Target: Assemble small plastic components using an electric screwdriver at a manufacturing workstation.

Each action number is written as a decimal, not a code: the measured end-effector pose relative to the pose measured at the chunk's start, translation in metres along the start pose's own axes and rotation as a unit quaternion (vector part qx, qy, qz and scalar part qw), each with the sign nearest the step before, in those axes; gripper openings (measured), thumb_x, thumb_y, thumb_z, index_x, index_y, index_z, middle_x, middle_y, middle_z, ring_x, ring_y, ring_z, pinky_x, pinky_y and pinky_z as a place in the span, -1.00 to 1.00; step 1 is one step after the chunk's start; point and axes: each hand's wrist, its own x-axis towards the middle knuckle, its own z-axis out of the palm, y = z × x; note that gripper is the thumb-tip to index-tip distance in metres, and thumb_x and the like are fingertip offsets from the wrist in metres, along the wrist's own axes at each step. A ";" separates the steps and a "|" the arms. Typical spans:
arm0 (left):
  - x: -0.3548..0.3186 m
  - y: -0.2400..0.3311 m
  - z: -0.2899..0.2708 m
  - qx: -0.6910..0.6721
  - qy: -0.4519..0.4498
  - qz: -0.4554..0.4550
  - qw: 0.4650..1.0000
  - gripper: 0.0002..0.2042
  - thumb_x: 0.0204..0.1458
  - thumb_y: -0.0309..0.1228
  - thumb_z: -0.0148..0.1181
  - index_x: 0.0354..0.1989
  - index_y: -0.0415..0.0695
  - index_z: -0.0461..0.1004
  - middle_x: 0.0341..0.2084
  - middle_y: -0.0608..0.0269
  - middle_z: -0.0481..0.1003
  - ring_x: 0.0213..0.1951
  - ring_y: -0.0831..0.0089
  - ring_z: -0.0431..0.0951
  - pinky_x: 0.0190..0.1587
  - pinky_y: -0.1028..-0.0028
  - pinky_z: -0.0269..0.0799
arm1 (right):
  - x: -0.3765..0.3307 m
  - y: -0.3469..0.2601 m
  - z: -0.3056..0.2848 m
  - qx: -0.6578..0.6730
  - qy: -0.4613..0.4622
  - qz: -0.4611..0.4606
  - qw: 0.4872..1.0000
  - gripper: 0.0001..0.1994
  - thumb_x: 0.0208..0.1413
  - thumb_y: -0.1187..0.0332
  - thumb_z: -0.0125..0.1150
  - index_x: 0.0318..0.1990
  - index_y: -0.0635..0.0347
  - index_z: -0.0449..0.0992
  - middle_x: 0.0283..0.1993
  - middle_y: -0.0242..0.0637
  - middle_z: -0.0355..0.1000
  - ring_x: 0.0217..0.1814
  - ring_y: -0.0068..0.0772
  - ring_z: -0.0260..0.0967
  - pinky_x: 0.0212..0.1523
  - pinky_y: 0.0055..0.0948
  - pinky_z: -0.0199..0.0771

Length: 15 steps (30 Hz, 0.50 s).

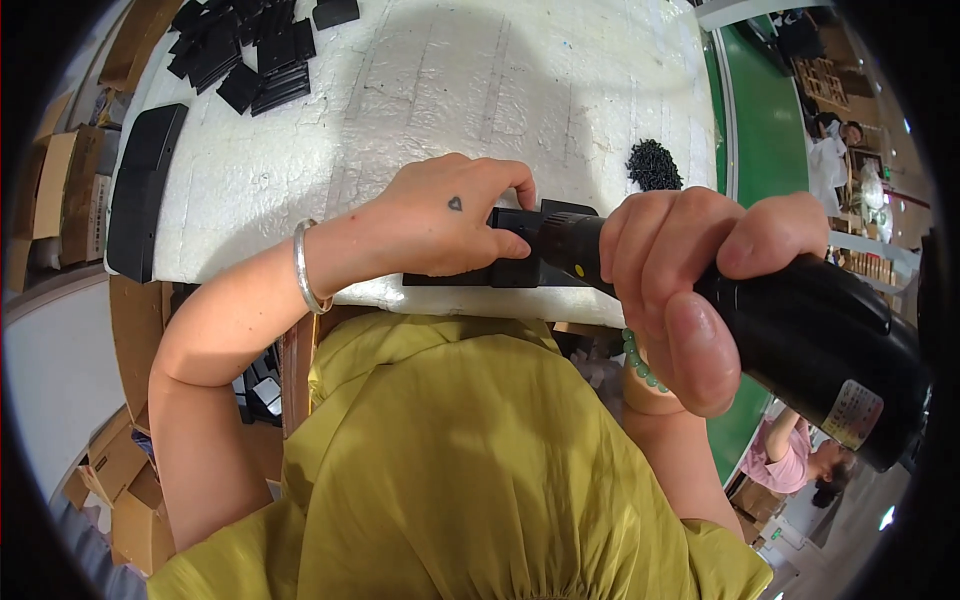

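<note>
My right hand [690,270] is wrapped round a thick black electric screwdriver [830,340], its narrow nose pointing left and down at the work. Under that nose, at the table's near edge, lies a long black plastic housing [570,208]. My left hand [455,215] grips the housing from the left, thumb and forefinger curved around its raised middle. The screwdriver's front end hides its tip, so I cannot tell whether it touches a screw. Beyond my right hand sits a small heap of black screws [655,165].
Flat black plastic pieces [250,55] are piled at the far left of the white-covered table [430,90]. Another long black housing [148,190] stands along its left edge. Cardboard boxes [70,190] are stacked at the left. A person in pink [785,455] is off to the right.
</note>
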 end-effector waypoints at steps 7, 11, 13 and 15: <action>-0.001 0.005 -0.007 -0.012 -0.036 -0.034 0.999 -0.67 -0.12 -0.18 0.21 -0.20 -0.05 0.39 -0.40 0.17 0.50 -0.23 0.22 0.48 -0.21 0.30 0.35 | 0.005 0.000 0.006 -0.054 -0.022 0.028 0.998 -0.70 -0.11 0.54 0.07 -0.28 0.07 0.08 -0.65 -0.37 0.18 -0.69 -0.53 0.09 -0.60 -0.51 0.15; -0.001 0.004 -0.006 -0.005 -0.030 -0.035 0.999 -0.67 -0.11 -0.18 0.20 -0.20 -0.05 0.39 -0.41 0.17 0.50 -0.24 0.21 0.49 -0.21 0.30 0.35 | 0.006 0.002 0.009 -0.054 -0.013 0.036 0.998 -0.69 -0.12 0.54 0.09 -0.29 0.08 0.08 -0.65 -0.37 0.18 -0.70 -0.53 0.09 -0.61 -0.51 0.15; 0.000 0.002 -0.004 -0.005 -0.023 -0.031 0.999 -0.67 -0.11 -0.19 0.20 -0.19 -0.04 0.38 -0.41 0.16 0.50 -0.24 0.21 0.48 -0.21 0.30 0.35 | 0.007 0.003 0.009 -0.053 -0.021 0.036 0.998 -0.70 -0.12 0.54 0.09 -0.29 0.08 0.09 -0.65 -0.37 0.18 -0.71 -0.53 0.09 -0.61 -0.52 0.15; 0.001 0.001 -0.003 -0.002 -0.017 -0.022 1.000 -0.67 -0.11 -0.19 0.20 -0.19 -0.04 0.37 -0.42 0.16 0.50 -0.24 0.20 0.48 -0.22 0.30 0.35 | 0.007 0.002 0.010 -0.055 -0.026 0.035 0.998 -0.70 -0.12 0.54 0.10 -0.30 0.08 0.09 -0.65 -0.37 0.18 -0.71 -0.52 0.09 -0.61 -0.52 0.15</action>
